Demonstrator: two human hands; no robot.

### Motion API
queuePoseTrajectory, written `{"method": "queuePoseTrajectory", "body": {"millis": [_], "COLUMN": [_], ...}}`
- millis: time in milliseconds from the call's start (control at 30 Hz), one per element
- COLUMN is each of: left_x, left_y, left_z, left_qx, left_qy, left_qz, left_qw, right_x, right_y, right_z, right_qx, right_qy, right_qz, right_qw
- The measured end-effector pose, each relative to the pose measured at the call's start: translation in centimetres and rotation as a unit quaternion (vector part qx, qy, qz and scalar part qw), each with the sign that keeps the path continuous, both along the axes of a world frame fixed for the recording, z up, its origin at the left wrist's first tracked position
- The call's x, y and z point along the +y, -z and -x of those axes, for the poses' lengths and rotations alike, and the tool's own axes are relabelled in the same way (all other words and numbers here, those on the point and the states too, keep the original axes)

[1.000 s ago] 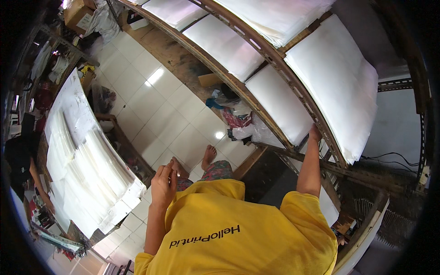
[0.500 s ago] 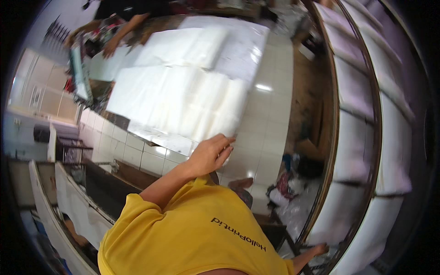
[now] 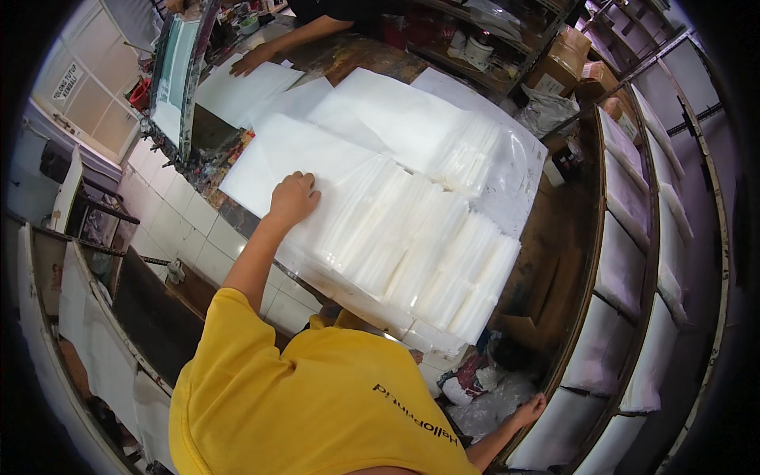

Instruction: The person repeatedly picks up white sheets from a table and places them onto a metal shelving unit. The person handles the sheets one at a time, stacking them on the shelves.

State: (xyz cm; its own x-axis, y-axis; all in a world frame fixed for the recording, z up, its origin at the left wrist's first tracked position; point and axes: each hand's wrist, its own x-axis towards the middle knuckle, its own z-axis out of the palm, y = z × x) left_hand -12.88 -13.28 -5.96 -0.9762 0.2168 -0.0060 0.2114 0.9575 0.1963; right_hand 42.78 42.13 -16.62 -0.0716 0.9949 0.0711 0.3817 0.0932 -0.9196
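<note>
My left hand lies on the near left part of a large stack of thin white sheets, fingers slightly bent and thumb apart. The stack's right side shows many overlapping edges in staggered rows. Behind it lies a second white stack. Down at the lower right my right hand is beside the wooden rail of a rack, its fingers curled. What they hold, if anything, is too small to make out. White padded-looking pieces sit in rows on the rack beyond that hand.
A co-worker's hand presses on white sheets at the far left of the table. A framed screen stands upright beside it. Cardboard boxes stand at the back right. Plastic bags lie below. Another rack stands at left.
My view has swung closer over the table. My left hand has moved from the stack's near right edge onto its left part. My right hand has come back toward the rack's rail.
</note>
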Motion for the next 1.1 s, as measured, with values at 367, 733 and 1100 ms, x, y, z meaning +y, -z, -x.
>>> {"method": "queuePoseTrajectory", "body": {"millis": [367, 733, 1100], "left_x": [1.3, 11.7, 14.5], "left_y": [-1.8, -7.0, -9.1], "left_z": [0.1, -13.6, -15.6], "left_qx": [0.044, 0.021, -0.133], "left_qy": [0.073, 0.416, 0.558], "left_qz": [-0.267, -0.287, -0.34], "left_qw": [0.96, 0.862, 0.745], "right_x": [-16.0, -27.7, -20.5], "right_y": [-15.8, -17.5, -16.7], "right_z": [25.4, 30.1, 20.3], "right_qx": [0.154, 0.103, -0.024], "right_qy": [-0.256, -0.533, -0.362], "right_qz": [0.094, 0.199, 0.067], "right_qw": [0.95, 0.816, 0.929]}}
